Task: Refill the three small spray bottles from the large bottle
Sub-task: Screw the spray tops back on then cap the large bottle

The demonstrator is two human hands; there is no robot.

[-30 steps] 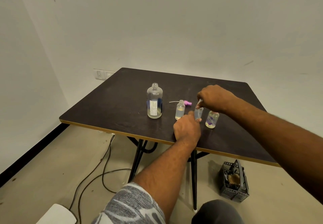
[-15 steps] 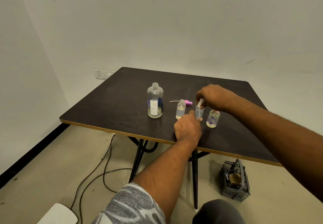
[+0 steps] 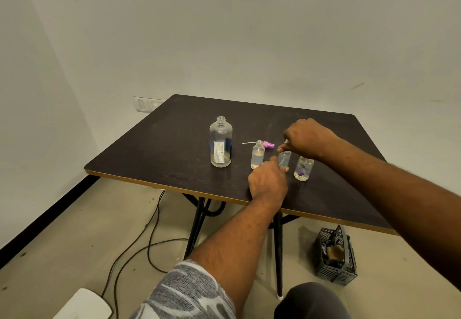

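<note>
**Step in hand (judged):** opening the second of the three small bottles.

**Hands:**
- Left hand (image 3: pixel 268 181): fingers curled round the base of the middle small clear plastic bottle (image 3: pixel 284 159). It stands on the dark brown wooden table (image 3: pixel 174 144), between its two fellows.
- Right hand (image 3: pixel 305 136): fingertips pinch a small white spray top (image 3: pixel 286 141) just above that bottle's neck. The top is mostly hidden, and I cannot tell whether it is free of the neck.

**Next move (judged):** lay the top aside and check the third bottle's neck. The narrow mouths then call for a slow, steady tilt of the large bottle.

**Containers:**
- Large clear round bottle with white label (image 3: pixel 220 141): upright and uncapped, left of the row and apart from both hands. A shallow layer of pale liquid sits at the bottom.
- Left small clear bottle (image 3: pixel 257 155): uncapped, with a little yellowish liquid. Its pink spray head with dip tube (image 3: pixel 269 144) lies just behind.
- Middle bottle: contents unclear.
- Right small bottle with purple flower print (image 3: pixel 303 168): yellowish liquid low down, with the neck hidden under the right hand.
</note>
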